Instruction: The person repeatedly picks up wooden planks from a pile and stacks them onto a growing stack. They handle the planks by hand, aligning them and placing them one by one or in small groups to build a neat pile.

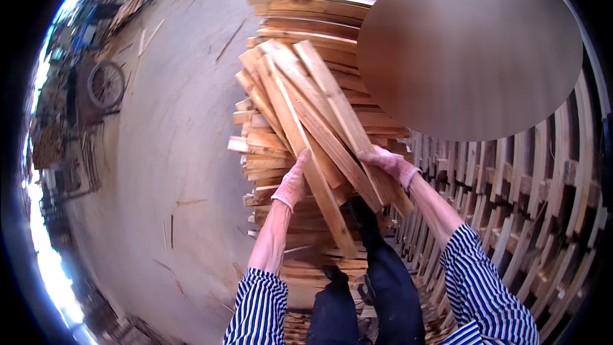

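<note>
Between my two gloved hands is a loose armful of several pale wooden planks (333, 99), slanting from far left to near right and fanned unevenly. My left hand (294, 182), in a pinkish knit glove, grips the bundle's left side with the thumb up along a plank's edge. On the opposite side, my right hand (391, 164) is closed around the outer planks, its thumb lying on top. Beneath the bundle, a stack of planks (300, 22) lies crosswise with uneven ends. The fingers under the wood are hidden.
Slatted wooden pallets or racks (511, 236) line the right side. More planks (319, 275) lie around my legs. Wood scraps (191, 202) litter the concrete floor (172, 128). A spoked wheel (106, 84) stands among clutter at left. A blurred oval covers the upper right.
</note>
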The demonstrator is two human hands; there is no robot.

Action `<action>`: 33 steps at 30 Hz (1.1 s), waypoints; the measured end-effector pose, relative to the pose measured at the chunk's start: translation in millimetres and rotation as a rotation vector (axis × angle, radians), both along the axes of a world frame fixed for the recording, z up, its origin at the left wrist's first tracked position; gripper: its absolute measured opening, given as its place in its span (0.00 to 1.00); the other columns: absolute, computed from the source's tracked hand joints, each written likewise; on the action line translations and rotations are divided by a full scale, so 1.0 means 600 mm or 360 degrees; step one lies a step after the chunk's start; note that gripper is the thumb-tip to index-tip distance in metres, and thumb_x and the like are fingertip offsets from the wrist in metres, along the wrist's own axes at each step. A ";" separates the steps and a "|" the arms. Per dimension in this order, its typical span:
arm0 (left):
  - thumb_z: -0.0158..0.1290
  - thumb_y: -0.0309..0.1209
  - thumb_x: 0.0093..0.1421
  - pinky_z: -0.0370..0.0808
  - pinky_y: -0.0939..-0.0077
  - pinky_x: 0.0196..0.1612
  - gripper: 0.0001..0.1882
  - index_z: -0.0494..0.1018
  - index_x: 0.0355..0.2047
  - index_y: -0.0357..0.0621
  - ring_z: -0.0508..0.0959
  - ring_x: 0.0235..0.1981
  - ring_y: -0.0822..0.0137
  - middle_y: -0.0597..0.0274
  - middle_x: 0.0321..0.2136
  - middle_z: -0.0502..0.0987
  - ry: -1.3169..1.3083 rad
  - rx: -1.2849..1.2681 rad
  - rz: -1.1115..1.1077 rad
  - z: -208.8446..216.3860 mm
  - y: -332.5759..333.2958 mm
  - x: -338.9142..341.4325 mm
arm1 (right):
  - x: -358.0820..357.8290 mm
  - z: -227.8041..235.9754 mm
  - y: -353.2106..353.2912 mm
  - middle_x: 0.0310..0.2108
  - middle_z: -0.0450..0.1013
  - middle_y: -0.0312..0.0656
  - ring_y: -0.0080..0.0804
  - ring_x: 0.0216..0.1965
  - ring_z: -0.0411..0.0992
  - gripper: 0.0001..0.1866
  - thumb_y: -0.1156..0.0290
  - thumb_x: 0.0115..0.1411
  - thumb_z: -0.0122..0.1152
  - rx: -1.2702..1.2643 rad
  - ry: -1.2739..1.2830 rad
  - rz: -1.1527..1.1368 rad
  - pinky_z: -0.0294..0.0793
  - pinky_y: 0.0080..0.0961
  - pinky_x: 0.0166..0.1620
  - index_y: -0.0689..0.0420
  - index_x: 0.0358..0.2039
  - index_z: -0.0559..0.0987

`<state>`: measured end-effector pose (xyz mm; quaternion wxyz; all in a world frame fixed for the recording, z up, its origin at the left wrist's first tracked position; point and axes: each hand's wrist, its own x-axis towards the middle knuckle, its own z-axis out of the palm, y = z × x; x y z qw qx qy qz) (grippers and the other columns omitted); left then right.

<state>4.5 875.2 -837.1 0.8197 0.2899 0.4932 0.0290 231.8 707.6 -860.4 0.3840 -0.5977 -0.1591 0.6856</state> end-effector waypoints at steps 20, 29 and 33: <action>0.53 0.59 0.61 0.78 0.55 0.52 0.41 0.62 0.64 0.43 0.77 0.50 0.53 0.50 0.55 0.74 -0.0228 -0.0227 0.0348 0.192 -0.126 -0.236 | -0.238 0.356 -0.047 0.66 0.59 0.44 0.32 0.65 0.55 0.57 0.63 0.52 0.74 0.0462 0.0015 -0.0402 0.54 0.28 0.67 0.56 0.73 0.45; 0.50 0.56 0.64 0.75 0.58 0.56 0.38 0.61 0.64 0.42 0.74 0.53 0.54 0.49 0.55 0.72 -0.0856 0.0048 -0.0096 0.541 -0.171 -0.107 | -0.251 0.645 -0.142 0.64 0.61 0.45 0.31 0.63 0.58 0.58 0.59 0.51 0.75 0.0600 0.0066 -0.0634 0.59 0.28 0.65 0.57 0.72 0.46; 0.50 0.56 0.64 0.74 0.58 0.56 0.37 0.61 0.64 0.42 0.74 0.53 0.54 0.50 0.55 0.71 -0.1230 0.0201 -0.0375 0.760 -0.198 -0.021 | -0.220 0.817 -0.152 0.64 0.61 0.45 0.30 0.63 0.59 0.56 0.53 0.54 0.70 0.1072 -0.0347 -0.0623 0.58 0.26 0.65 0.56 0.73 0.45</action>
